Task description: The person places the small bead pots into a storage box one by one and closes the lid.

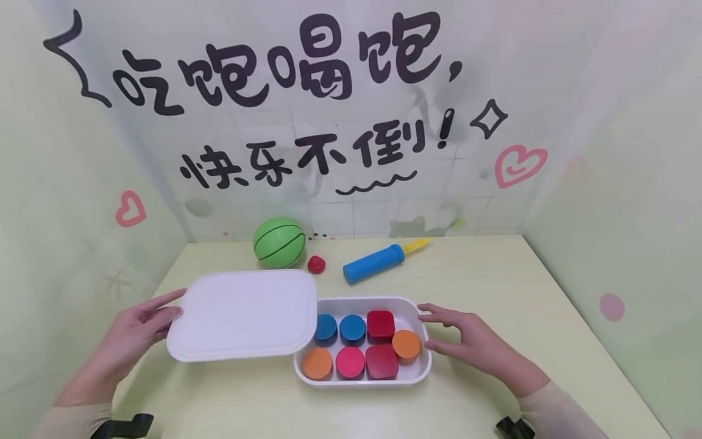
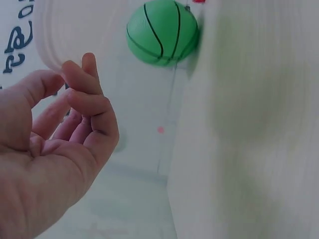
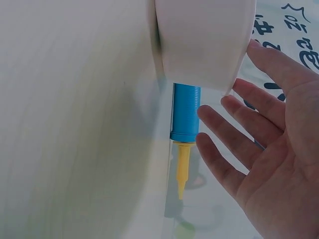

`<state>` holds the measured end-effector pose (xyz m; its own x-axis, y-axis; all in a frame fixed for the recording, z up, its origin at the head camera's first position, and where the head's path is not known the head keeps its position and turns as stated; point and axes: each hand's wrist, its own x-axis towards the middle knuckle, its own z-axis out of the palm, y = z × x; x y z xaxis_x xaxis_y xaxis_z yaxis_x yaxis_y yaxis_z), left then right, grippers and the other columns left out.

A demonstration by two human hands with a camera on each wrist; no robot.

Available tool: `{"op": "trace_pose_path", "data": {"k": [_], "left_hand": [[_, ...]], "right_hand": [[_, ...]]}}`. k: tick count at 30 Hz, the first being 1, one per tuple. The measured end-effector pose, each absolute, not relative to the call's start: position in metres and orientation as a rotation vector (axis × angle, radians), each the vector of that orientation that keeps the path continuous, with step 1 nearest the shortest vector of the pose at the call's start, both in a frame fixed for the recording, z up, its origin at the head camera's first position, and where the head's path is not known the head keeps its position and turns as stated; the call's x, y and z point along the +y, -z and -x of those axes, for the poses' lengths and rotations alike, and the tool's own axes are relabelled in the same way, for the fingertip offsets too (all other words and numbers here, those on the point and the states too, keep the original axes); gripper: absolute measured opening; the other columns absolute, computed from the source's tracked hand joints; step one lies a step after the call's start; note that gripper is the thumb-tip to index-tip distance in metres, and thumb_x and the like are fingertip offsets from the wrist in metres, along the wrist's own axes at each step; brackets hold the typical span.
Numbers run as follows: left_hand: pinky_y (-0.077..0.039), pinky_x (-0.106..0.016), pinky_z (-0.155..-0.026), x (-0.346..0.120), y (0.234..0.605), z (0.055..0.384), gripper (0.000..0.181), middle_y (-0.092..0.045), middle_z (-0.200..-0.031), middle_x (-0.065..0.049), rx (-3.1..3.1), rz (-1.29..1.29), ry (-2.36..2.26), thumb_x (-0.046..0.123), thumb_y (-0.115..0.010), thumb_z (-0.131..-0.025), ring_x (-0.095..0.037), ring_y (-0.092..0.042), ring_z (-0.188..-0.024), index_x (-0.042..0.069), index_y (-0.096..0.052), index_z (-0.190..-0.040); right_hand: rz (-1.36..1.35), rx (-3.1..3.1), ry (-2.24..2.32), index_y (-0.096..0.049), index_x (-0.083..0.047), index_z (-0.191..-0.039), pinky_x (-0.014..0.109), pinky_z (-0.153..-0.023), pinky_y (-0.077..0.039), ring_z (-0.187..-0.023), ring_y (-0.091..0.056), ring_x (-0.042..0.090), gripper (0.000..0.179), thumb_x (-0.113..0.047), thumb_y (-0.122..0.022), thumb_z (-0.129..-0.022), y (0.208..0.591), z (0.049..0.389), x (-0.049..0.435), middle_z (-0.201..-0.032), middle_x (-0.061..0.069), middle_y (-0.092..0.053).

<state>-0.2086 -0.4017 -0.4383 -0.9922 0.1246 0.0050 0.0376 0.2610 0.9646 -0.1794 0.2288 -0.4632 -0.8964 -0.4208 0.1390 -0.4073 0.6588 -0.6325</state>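
Observation:
In the head view my left hand (image 1: 137,332) pinches the left edge of a white rounded lid (image 1: 244,314) between thumb and fingers, holding it above the table. The lid's right edge overlaps the left end of a white box (image 1: 362,384). Inside the box stand several short pieces: blue round ones (image 1: 353,329), orange round ones (image 1: 406,346), a pinkish-red round one (image 1: 350,362) and red squarish ones (image 1: 382,361). My right hand (image 1: 471,338) has its fingers spread at the box's right end. In the right wrist view those fingertips touch the box wall (image 3: 204,50) without curling round it.
Behind the lid sit a green ball (image 1: 280,242) with black lines and a small red object (image 1: 316,264). A blue pump (image 1: 375,263) with a yellow nozzle lies behind the box. Printed walls border the pale table (image 1: 482,274) at the back and both sides.

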Motion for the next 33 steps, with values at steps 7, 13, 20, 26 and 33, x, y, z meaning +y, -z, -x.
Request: {"op": "trace_pose_path", "data": {"k": [7,13,20,26,33], "left_hand": [[-0.063,-0.024,-0.079,-0.358,0.433,0.206,0.053,-0.078,-0.106,0.012,2.432,-0.179,-1.863,0.016,-0.064,-0.104,-0.004,-0.074,-0.092,0.001,-0.049,-0.152],[-0.064,-0.025,-0.078,-0.322,0.432,0.201,0.057,-0.078,-0.104,0.013,2.427,-0.134,-1.9,0.017,-0.065,-0.103,-0.004,-0.074,-0.091,-0.006,-0.046,-0.151],[-0.065,-0.029,-0.079,-0.282,0.426,0.192,0.054,-0.078,-0.103,0.011,2.428,-0.105,-1.891,0.015,-0.065,-0.103,-0.008,-0.075,-0.09,-0.004,-0.048,-0.151],[-0.065,-0.03,-0.082,-0.253,0.428,0.19,0.051,-0.078,-0.109,-0.003,2.35,-0.062,-1.922,0.011,-0.064,-0.103,-0.01,-0.075,-0.09,0.001,-0.05,-0.151],[-0.064,-0.03,-0.083,-0.232,0.431,0.19,0.05,-0.076,-0.117,-0.014,2.268,-0.041,-1.915,0.011,-0.064,-0.102,-0.012,-0.075,-0.092,0.005,-0.053,-0.15]], "right_hand": [[0.709,2.868,1.09,-0.067,-0.02,-0.138,0.053,-0.099,-0.058,-0.13,-0.064,0.03,0.054,-0.04,-0.081,-0.09,0.467,0.179,0.229,-0.151,0.0,-0.059],[0.731,2.886,1.079,-0.067,-0.019,-0.138,0.052,-0.099,-0.059,-0.13,-0.063,0.03,0.054,-0.037,-0.081,-0.09,0.469,0.178,0.228,-0.15,0.001,-0.059],[0.773,2.921,1.092,-0.07,-0.017,-0.133,0.042,-0.097,-0.061,-0.131,-0.063,0.029,0.05,-0.03,-0.085,-0.087,0.47,0.177,0.227,-0.146,0.001,-0.062],[0.848,2.96,1.103,-0.071,-0.016,-0.13,0.042,-0.097,-0.061,-0.128,-0.065,0.029,0.047,-0.029,-0.085,-0.087,0.472,0.176,0.227,-0.145,0.003,-0.064],[0.977,3.003,1.164,-0.072,-0.018,-0.127,0.039,-0.089,-0.063,-0.124,-0.067,0.029,0.041,-0.021,-0.084,-0.088,0.474,0.175,0.224,-0.139,0.007,-0.067]]}}
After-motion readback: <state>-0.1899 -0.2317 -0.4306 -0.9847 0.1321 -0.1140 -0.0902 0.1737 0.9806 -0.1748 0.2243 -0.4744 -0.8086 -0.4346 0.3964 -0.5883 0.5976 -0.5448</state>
